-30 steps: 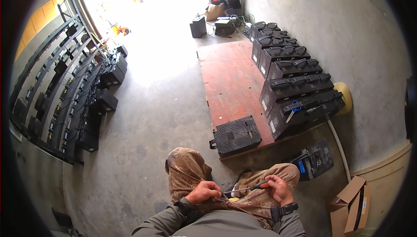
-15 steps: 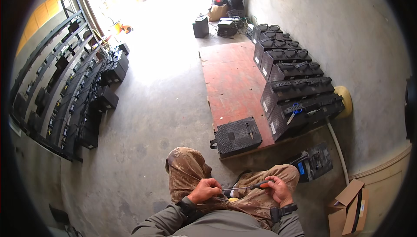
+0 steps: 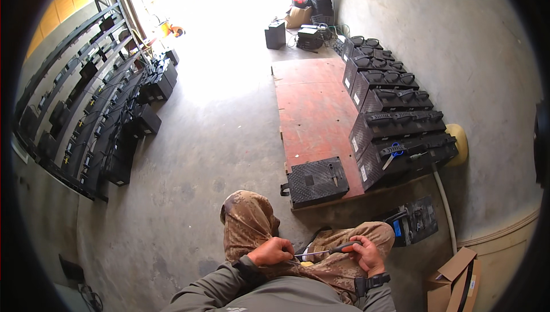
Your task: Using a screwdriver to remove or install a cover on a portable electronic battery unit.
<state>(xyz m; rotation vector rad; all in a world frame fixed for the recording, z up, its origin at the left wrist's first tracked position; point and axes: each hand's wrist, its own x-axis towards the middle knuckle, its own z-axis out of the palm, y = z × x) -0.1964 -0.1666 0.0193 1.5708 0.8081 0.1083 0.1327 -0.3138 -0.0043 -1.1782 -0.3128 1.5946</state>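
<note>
My right hand (image 3: pixel 368 255) grips a screwdriver by its dark handle (image 3: pixel 344 247). The thin metal shaft (image 3: pixel 312 253) points left across my lap toward my left hand (image 3: pixel 271 252). That hand is closed, its fingers pinched together by the shaft's tip. Whether it holds the tip or some small part is too small to make out. A small yellow thing (image 3: pixel 307 264) shows between my legs below the shaft. Both hands are over my camouflage trousers (image 3: pixel 247 220).
Ahead, a black case (image 3: pixel 318 181) with a small tool on top lies on a reddish board (image 3: pixel 309 111). Rows of black cases with handles (image 3: pixel 401 118) line its right side, with blue-handled scissors (image 3: pixel 393 153) on one. An open toolbox (image 3: pixel 415 221), a cardboard box (image 3: pixel 452 282) and a loaded rack (image 3: pixel 74 106) stand around.
The view has tilted slightly, shifting the surroundings. The screwdriver's handle has turned in my right fingers, showing less orange. My hands have barely moved.
</note>
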